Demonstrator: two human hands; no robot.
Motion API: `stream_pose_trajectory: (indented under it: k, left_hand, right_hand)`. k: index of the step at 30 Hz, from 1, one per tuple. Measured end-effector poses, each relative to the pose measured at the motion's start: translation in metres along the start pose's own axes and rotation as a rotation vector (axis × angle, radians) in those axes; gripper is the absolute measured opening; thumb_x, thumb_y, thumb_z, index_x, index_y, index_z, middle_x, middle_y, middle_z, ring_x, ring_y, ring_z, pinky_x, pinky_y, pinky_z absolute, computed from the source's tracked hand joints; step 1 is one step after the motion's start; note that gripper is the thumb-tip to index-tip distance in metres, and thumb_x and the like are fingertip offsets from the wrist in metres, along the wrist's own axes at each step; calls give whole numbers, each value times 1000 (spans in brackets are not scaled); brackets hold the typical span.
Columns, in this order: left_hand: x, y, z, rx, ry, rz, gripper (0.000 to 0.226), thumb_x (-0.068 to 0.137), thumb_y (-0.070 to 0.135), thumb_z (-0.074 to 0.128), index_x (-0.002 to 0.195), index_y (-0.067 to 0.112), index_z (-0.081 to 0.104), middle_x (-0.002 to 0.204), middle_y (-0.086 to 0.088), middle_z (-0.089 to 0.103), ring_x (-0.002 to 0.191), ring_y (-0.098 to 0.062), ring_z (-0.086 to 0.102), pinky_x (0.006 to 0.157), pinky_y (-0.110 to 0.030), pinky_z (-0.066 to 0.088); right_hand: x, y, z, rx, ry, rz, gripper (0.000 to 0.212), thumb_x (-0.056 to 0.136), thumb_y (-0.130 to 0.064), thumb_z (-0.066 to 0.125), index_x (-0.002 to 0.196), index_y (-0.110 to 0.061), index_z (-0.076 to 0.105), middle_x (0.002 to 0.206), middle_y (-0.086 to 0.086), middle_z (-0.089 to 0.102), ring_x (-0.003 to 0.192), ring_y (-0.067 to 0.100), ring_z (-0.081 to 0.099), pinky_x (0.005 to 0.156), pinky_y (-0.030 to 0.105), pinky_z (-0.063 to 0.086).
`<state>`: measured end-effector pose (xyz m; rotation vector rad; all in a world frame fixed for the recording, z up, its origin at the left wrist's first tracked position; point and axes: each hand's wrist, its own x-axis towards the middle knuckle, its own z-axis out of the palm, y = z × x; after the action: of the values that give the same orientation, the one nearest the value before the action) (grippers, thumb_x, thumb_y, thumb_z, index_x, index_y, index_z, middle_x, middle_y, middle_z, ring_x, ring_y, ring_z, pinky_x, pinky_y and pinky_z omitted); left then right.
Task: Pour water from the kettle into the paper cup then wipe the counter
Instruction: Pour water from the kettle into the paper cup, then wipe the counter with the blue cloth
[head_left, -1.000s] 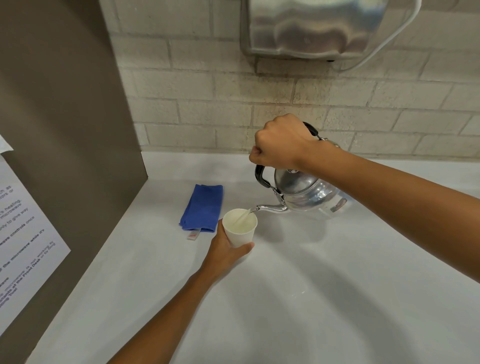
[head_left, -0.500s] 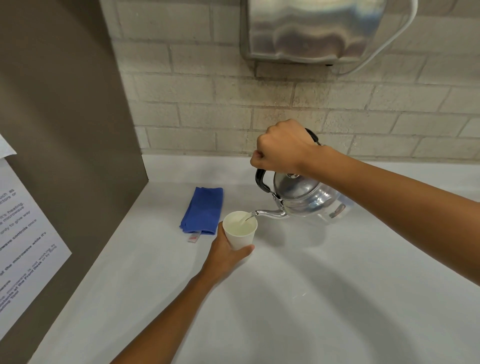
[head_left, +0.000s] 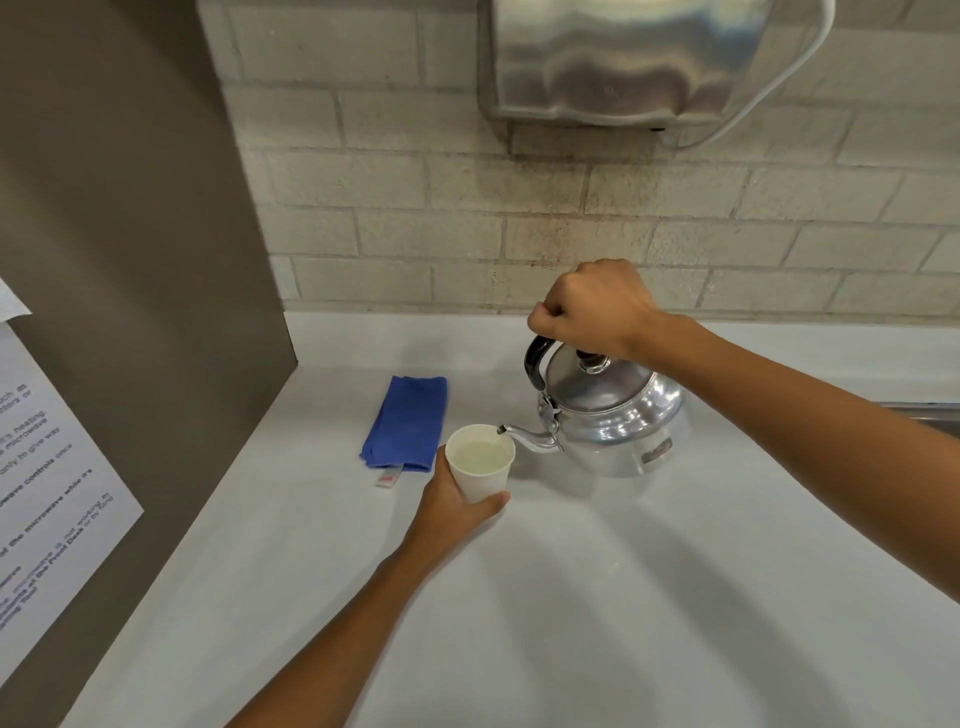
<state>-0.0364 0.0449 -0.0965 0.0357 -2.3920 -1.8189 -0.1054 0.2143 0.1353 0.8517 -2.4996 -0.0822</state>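
Note:
A white paper cup (head_left: 483, 475) stands on the white counter (head_left: 597, 597), with water nearly up to its rim. My left hand (head_left: 447, 506) wraps around the cup's lower part. A shiny metal kettle (head_left: 613, 415) with a black handle is just to the right of the cup, close to level. Its spout tip hangs over the cup's right rim, and I see no stream of water. My right hand (head_left: 592, 309) is closed on the top of the kettle's handle. A folded blue cloth (head_left: 408, 423) lies flat just left of the cup.
A tall brown panel (head_left: 140, 260) with a printed paper notice (head_left: 47, 483) walls off the left side. A brick wall (head_left: 467, 234) runs behind the counter, and a metal dispenser (head_left: 644, 57) hangs on it above the kettle. A metal edge (head_left: 930, 410) shows at the far right.
The kettle has tipped back from its pouring tilt towards level, and the water stream into the cup has stopped. The cup's water level has risen. Both hands keep their holds.

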Motion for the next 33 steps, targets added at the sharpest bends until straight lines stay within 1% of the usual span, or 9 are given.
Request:
stream_pose_trajectory:
  k: [4, 7, 9, 11, 14, 19, 23, 28, 33]
  left_hand:
    - [1, -1, 1, -1, 6, 3, 81, 62, 28, 83, 120, 35, 27, 110, 16, 46, 97, -6, 51, 65, 3, 42]
    - [1, -2, 1, 6, 18, 0, 83, 62, 28, 83, 123, 30, 28, 116, 9, 46, 100, -9, 49, 67, 2, 43]
    - [0, -2, 1, 10, 18, -3, 85, 62, 28, 83, 126, 27, 28, 117, 7, 46, 101, -10, 49, 66, -3, 44]
    - [1, -2, 1, 8, 15, -12, 86, 62, 28, 83, 129, 24, 28, 119, 5, 46, 105, -12, 48, 74, -10, 40]
    - [1, -2, 1, 13, 6, -26, 87, 63, 28, 82, 130, 23, 28, 120, 4, 47, 108, -14, 48, 82, -22, 40]
    - [-1, 0, 1, -2, 0, -31, 84, 63, 30, 82, 129, 23, 32, 120, 5, 49, 108, -11, 50, 75, -9, 42]
    - [-2, 0, -1, -19, -15, -44, 79, 63, 30, 82, 123, 32, 31, 117, 10, 49, 105, -7, 49, 81, -15, 39]
    - [-3, 1, -1, -18, -24, -40, 80, 63, 30, 82, 126, 29, 32, 118, 10, 49, 103, -4, 51, 71, 0, 44]
    - [-3, 2, -2, -13, -25, -42, 78, 63, 28, 82, 122, 34, 31, 114, 16, 47, 102, -1, 50, 69, 3, 42]
  right_hand:
    - [-8, 22, 15, 168, 9, 173, 53, 83, -26, 51, 37, -17, 26, 36, -4, 25, 37, 13, 23, 48, 24, 27]
    - [-13, 39, 31, 344, -5, 365, 52, 81, -29, 54, 37, -18, 29, 37, -4, 26, 38, 13, 24, 46, 25, 22]
    - [-15, 50, 43, 451, -11, 491, 48, 81, -30, 55, 40, -15, 34, 39, -2, 28, 39, 14, 26, 47, 26, 22]
    - [-16, 57, 54, 523, -10, 594, 44, 81, -30, 55, 43, -14, 40, 40, 0, 31, 40, 15, 28, 48, 27, 24]
    - [-13, 63, 66, 581, 9, 686, 44, 81, -28, 54, 41, -15, 40, 39, 0, 33, 39, 15, 29, 46, 26, 25]
    - [-1, 67, 78, 574, 49, 762, 45, 79, -26, 53, 38, -15, 39, 38, 0, 32, 38, 16, 29, 46, 26, 25]
    - [9, 69, 87, 554, 33, 774, 43, 79, -26, 52, 39, -15, 41, 39, 0, 33, 39, 16, 30, 45, 24, 25]
    - [16, 65, 96, 545, -14, 759, 43, 80, -27, 52, 40, -16, 39, 41, 1, 35, 40, 17, 31, 46, 24, 25]
    - [23, 57, 100, 516, -31, 733, 44, 80, -26, 52, 40, -15, 36, 41, 1, 34, 40, 17, 31, 45, 25, 24]
